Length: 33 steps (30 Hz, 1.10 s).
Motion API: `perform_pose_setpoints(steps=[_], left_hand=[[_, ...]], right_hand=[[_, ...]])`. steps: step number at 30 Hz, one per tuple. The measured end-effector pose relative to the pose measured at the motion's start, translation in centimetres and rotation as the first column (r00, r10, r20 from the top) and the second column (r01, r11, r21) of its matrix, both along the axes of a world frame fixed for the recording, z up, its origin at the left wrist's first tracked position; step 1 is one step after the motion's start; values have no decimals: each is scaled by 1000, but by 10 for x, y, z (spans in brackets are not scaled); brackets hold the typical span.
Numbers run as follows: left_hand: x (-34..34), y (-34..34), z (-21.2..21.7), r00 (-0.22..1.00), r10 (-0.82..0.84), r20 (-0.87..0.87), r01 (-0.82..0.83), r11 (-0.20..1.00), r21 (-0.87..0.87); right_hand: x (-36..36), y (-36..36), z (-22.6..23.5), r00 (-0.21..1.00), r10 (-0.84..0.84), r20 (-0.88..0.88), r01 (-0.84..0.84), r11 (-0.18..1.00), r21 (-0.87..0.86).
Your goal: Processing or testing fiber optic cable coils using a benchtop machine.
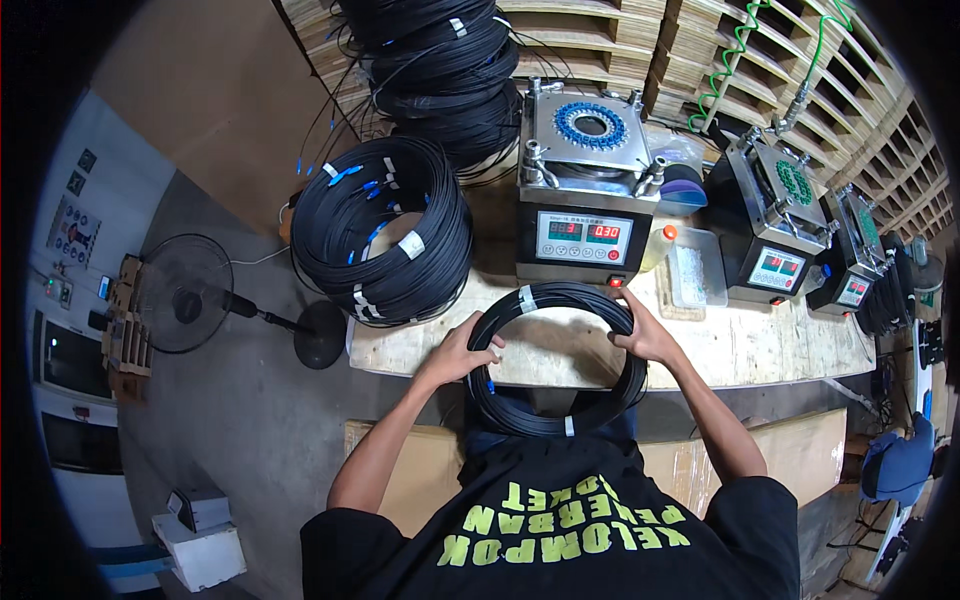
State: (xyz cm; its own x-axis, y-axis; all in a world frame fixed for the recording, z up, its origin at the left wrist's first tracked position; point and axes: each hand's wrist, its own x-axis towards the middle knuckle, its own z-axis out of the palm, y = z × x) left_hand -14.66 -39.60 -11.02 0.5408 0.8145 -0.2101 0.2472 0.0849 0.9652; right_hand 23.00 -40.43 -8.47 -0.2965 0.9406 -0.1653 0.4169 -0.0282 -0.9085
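Between my two hands is a coil of black cable (535,422), tilted over the near edge of the workbench. White tape bands wrap it at top and bottom, and a small blue connector shows on its left inner side. My left hand (462,352) grips the coil's left side, thumb inside the ring. On the opposite side my right hand (648,332) is closed round the coil, its thumb toward the ring's opening. Just beyond the coil stands a polishing machine (570,245) with a lit display and a ring of blue connectors on its top plate.
To the left, stacked black cable coils (380,240) reach the bench edge; a taller stack (440,90) rises behind. Right of the machine are a bottle with a red cap (657,250), a clear tray (697,268) and two similar machines (775,225). A standing fan (185,292) occupies the floor at left.
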Motion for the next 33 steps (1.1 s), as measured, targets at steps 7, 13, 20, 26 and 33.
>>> perform_pose_setpoints(steps=[7,13,20,26,33], left_hand=[[1,5,24,977,-46,208,114,939,-325],[-18,16,-13,950,-83,300,210,884,-419],[-18,19,-24,927,-71,369,250,850,-464],[-27,21,-52,867,-121,483,389,770,-506],[-18,13,-50,893,3,451,217,874,-436]], right_hand=[[1,0,-6,999,12,-46,-9,998,64],[0,-1,6,999,-4,-43,3,1000,-17],[2,7,10,998,63,6,-63,997,-35],[1,11,4,995,102,-15,-102,994,-30],[3,8,-5,998,59,-12,-60,997,-45]])
